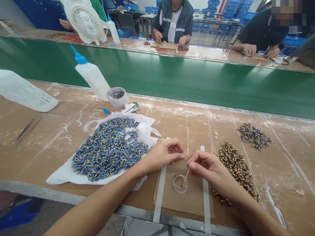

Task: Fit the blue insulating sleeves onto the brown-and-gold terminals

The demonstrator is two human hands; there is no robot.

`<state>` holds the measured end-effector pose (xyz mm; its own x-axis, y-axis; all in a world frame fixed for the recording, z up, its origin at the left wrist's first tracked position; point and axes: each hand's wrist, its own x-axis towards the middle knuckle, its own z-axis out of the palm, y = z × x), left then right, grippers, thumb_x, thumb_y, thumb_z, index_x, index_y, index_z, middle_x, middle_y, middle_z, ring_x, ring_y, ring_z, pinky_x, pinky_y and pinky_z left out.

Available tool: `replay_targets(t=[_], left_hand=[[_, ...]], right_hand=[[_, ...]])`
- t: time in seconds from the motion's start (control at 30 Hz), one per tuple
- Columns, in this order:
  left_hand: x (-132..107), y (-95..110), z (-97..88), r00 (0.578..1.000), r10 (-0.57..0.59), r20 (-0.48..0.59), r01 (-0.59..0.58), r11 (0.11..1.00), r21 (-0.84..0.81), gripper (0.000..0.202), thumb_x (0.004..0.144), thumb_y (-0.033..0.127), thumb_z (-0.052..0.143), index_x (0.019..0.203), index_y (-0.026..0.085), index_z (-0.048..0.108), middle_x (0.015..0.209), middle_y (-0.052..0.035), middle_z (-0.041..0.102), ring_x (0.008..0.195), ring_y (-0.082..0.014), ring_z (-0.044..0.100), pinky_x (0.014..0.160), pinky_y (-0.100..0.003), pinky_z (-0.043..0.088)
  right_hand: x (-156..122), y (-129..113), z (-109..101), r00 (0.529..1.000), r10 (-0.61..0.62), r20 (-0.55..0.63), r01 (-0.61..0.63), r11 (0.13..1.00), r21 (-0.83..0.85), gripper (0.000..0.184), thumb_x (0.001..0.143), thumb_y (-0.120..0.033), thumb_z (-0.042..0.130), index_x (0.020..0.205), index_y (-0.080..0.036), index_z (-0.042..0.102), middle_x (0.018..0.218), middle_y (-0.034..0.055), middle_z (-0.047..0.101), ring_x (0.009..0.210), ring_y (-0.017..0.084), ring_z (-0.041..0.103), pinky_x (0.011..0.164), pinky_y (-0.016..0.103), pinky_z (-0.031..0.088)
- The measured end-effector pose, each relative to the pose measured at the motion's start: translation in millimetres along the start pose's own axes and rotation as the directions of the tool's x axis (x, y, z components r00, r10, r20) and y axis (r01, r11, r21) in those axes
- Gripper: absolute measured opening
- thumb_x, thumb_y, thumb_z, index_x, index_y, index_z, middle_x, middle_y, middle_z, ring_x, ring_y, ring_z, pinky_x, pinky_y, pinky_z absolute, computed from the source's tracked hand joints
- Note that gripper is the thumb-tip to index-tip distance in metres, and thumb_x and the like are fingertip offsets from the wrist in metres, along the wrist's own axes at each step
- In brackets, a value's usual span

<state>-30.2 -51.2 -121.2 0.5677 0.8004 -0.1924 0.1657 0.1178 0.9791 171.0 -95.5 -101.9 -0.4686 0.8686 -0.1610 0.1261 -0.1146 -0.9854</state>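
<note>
My left hand (169,152) is closed in a pinch, with a bit of a small blue piece (181,152) showing at the fingertips. Between the fingers of my right hand (205,165) is a thin wooden stick (187,174), slanting down into a small clear cup (178,189). The cup stands on a cardboard sheet (182,205) fixed with white tape strips. Left of my left hand, a large heap of small blue-and-yellow pieces (105,150) lies on white paper (61,177). Beside my right hand is a pile of small black-and-cream pieces (236,168).
A smaller pile of blue pieces (254,136) lies at right. Behind the paper are a white squeeze bottle (94,78), a tape roll (118,97) and a blue cap (105,110). Tweezers (26,131) lie at left. Beyond the green belt (172,78), several people work near a fan (85,21).
</note>
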Motion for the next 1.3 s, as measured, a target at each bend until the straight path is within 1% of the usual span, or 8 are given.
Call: replay_targets(t=[0.07, 0.13, 0.17, 0.23, 0.4, 0.57, 1.03, 1.3], left_hand=[[0, 1, 2.8, 1.0, 0.014, 0.01, -0.014, 1.0, 0.013, 0.014, 0.079, 0.026, 0.067, 0.083, 0.014, 0.06, 0.065, 0.0024, 0.055, 0.061, -0.0099, 0.05, 0.057, -0.022, 0.04], [-1, 2, 4.6, 0.999, 0.033, 0.01, -0.033, 0.999, 0.037, 0.014, 0.078, 0.025, 0.069, 0.08, 0.014, 0.06, 0.066, 0.0026, 0.055, 0.062, -0.0096, 0.049, 0.059, -0.021, 0.039], [-1, 3, 5.2, 0.999, 0.038, 0.014, -0.038, 0.998, 0.048, 0.013, 0.078, 0.024, 0.069, 0.079, 0.014, 0.061, 0.065, 0.0029, 0.054, 0.062, -0.0093, 0.049, 0.059, -0.021, 0.039], [-1, 4, 6.0, 0.999, 0.046, 0.024, -0.048, 0.997, 0.063, 0.012, 0.078, 0.023, 0.069, 0.079, 0.014, 0.061, 0.064, 0.0035, 0.054, 0.061, -0.0089, 0.048, 0.059, -0.021, 0.038], [-2, 1, 7.3, 0.997, 0.063, 0.04, -0.065, 0.995, 0.071, 0.011, 0.078, 0.022, 0.068, 0.081, 0.014, 0.062, 0.066, 0.0026, 0.056, 0.063, -0.0096, 0.05, 0.061, -0.021, 0.04], [-2, 1, 7.5, 0.997, 0.064, 0.035, -0.067, 0.995, 0.073, 0.01, 0.079, 0.021, 0.068, 0.081, 0.014, 0.061, 0.067, 0.0023, 0.057, 0.063, -0.0098, 0.051, 0.061, -0.021, 0.04], [-2, 4, 6.8, 0.997, 0.069, 0.041, -0.072, 0.993, 0.093, 0.012, 0.079, 0.024, 0.068, 0.079, 0.014, 0.061, 0.064, 0.0031, 0.055, 0.06, -0.0096, 0.049, 0.059, -0.021, 0.039], [-3, 4, 7.4, 0.997, 0.065, 0.05, -0.068, 0.995, 0.068, 0.01, 0.08, 0.022, 0.066, 0.079, 0.014, 0.06, 0.065, 0.0028, 0.055, 0.062, -0.0097, 0.05, 0.06, -0.021, 0.039]], right_hand=[[-2, -2, -4, 0.988, -0.027, -0.153, 0.027, 1.0, -0.004, 0.019, 0.09, -0.035, 0.06, 0.083, -0.018, 0.061, 0.074, 0.0021, 0.063, 0.068, 0.013, 0.058, 0.062, 0.024, 0.046], [-3, -2, -6, 0.95, -0.1, -0.296, 0.088, 0.995, -0.056, 0.016, 0.089, -0.034, 0.061, 0.085, -0.018, 0.062, 0.075, 0.0029, 0.064, 0.068, 0.014, 0.059, 0.061, 0.025, 0.047], [-3, -1, -7, 0.929, -0.142, -0.343, 0.12, 0.989, -0.086, 0.014, 0.089, -0.032, 0.062, 0.085, -0.018, 0.063, 0.075, 0.0025, 0.064, 0.067, 0.014, 0.058, 0.061, 0.025, 0.047], [-2, 0, -7, 0.899, -0.212, -0.382, 0.175, 0.976, -0.13, 0.012, 0.089, -0.03, 0.061, 0.084, -0.019, 0.062, 0.074, 0.0011, 0.061, 0.065, 0.012, 0.056, 0.06, 0.024, 0.046], [3, 4, -5, 0.893, -0.268, -0.362, 0.211, 0.959, -0.189, 0.01, 0.09, -0.028, 0.06, 0.086, -0.019, 0.061, 0.082, 0.0025, 0.061, 0.066, 0.012, 0.055, 0.057, 0.024, 0.046], [3, 7, -4, 0.892, -0.28, -0.355, 0.198, 0.948, -0.251, 0.009, 0.09, -0.027, 0.06, 0.087, -0.019, 0.061, 0.079, 0.0026, 0.063, 0.067, 0.013, 0.058, 0.058, 0.024, 0.047], [5, 10, -5, 0.887, -0.305, -0.347, 0.2, 0.93, -0.309, 0.008, 0.089, -0.028, 0.06, 0.088, -0.02, 0.062, 0.082, 0.0026, 0.065, 0.072, 0.014, 0.062, 0.062, 0.026, 0.049], [6, 7, -4, 0.881, -0.368, -0.298, 0.215, 0.871, -0.442, 0.008, 0.09, -0.026, 0.058, 0.087, -0.02, 0.062, 0.08, 0.0031, 0.066, 0.072, 0.015, 0.062, 0.066, 0.028, 0.049]])
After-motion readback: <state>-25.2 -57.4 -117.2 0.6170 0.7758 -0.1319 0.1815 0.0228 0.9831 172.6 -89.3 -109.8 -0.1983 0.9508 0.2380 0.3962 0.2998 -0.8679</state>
